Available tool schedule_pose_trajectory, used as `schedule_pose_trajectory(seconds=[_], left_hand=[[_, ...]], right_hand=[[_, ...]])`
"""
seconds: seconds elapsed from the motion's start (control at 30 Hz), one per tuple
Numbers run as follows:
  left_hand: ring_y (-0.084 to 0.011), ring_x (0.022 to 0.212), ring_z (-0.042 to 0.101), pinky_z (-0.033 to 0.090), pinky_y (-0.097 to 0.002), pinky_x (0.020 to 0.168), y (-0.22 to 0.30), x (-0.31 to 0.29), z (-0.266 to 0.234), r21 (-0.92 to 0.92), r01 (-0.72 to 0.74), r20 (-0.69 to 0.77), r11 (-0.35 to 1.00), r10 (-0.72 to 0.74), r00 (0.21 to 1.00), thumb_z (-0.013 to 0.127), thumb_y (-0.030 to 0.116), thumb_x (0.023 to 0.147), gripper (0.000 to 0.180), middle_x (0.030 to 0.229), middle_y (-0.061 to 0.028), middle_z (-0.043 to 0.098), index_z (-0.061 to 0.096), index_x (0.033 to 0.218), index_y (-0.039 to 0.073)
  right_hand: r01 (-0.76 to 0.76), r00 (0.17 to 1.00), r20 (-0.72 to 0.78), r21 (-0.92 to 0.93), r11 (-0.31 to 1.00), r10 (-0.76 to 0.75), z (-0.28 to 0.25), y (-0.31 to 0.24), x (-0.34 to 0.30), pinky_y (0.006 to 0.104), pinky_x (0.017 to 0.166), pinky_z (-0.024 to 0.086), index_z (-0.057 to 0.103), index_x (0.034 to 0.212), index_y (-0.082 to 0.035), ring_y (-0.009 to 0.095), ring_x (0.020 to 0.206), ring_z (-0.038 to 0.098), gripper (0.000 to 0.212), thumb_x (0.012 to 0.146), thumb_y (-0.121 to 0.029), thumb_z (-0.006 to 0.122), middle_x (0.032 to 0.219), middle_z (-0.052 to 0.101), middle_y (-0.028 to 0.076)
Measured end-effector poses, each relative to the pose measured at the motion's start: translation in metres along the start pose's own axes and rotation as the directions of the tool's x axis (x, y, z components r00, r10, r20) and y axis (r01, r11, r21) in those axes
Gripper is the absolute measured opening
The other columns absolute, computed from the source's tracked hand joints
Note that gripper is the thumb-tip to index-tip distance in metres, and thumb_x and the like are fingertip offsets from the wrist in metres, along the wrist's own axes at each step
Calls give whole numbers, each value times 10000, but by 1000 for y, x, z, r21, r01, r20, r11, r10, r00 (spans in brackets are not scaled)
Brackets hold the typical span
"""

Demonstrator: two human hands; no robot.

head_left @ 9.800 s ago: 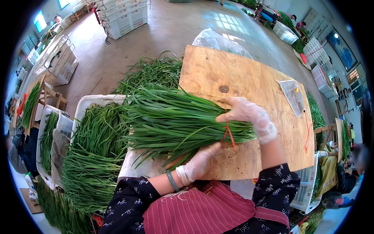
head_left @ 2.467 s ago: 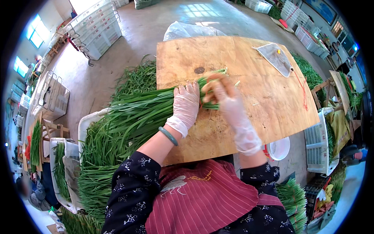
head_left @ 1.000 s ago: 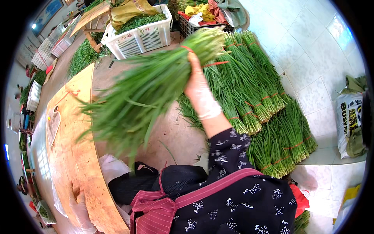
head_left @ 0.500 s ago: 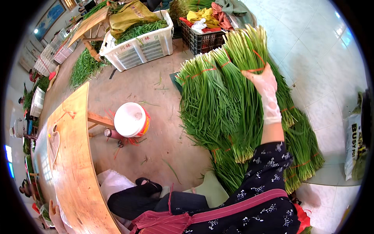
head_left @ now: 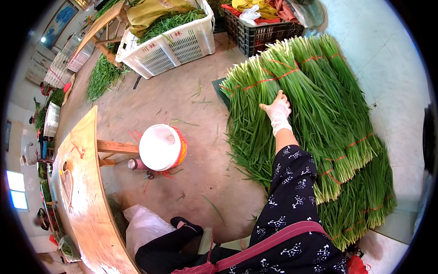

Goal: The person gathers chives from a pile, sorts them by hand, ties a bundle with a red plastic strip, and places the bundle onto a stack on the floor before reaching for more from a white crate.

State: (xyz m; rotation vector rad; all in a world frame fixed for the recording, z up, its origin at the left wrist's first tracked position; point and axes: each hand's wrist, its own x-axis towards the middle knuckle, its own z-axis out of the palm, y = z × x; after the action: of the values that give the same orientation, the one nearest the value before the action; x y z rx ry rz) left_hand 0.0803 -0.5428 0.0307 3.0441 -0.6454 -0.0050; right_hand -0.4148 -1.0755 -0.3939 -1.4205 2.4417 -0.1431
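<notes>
My right hand (head_left: 278,111), in a thin white glove, lies flat with fingers apart on top of a bundle of long green chives (head_left: 253,105) tied with a red band. That bundle rests at the left side of a big pile of tied chive bundles (head_left: 328,100) on the floor. My dark patterned sleeve (head_left: 292,182) reaches out over the pile. My left hand is out of sight.
A white bucket with an orange rim (head_left: 160,147) and a small bottle (head_left: 136,164) stand on the floor beside the wooden table (head_left: 86,196) at left. A white crate of greens (head_left: 178,41) and a black crate (head_left: 260,32) stand beyond. A white bag (head_left: 143,228) lies near my legs.
I turned away from the table and carried a tied bundle over to the floor pile. It now lies on the pile, and my right hand has flattened on top of it.
</notes>
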Motion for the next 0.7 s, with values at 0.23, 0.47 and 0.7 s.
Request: schedule_pose_trajectory(seconds=[0.23, 0.47, 0.7], left_hand=[[-244, 1004, 457, 369, -310, 864, -9, 22, 13, 0, 40, 31, 999, -40, 999, 534, 154, 846, 429, 1098, -151, 503, 471, 1241, -3], [-208, 921, 470, 384, -288, 807, -13, 32, 29, -14, 65, 60, 998, -64, 996, 528, 134, 844, 429, 1021, -121, 520, 468, 1248, 4], [-171, 837, 483, 398, -266, 749, -19, 44, 41, -24, 64, 80, 998, -62, 995, 522, 114, 841, 430, 944, -91, 538, 465, 1255, 12]], right_hand=[[-176, 979, 102, 0, 984, 175, -5, -14, 15, 468, 891, 413, 2, 1417, -224, 273, 1170, 425, 1167, 586, -387, 805, 1360, 322, 70], [191, 945, -291, 115, 975, -151, 29, 18, 15, 441, 820, 461, 168, 1392, -225, 340, 984, 514, 908, 667, -56, 688, 1195, 442, 127], [339, 815, -489, -30, 940, -310, 41, 16, 0, 471, 757, 421, 234, 1376, -372, 323, 958, 498, 898, 668, 67, 569, 1202, 448, 138]])
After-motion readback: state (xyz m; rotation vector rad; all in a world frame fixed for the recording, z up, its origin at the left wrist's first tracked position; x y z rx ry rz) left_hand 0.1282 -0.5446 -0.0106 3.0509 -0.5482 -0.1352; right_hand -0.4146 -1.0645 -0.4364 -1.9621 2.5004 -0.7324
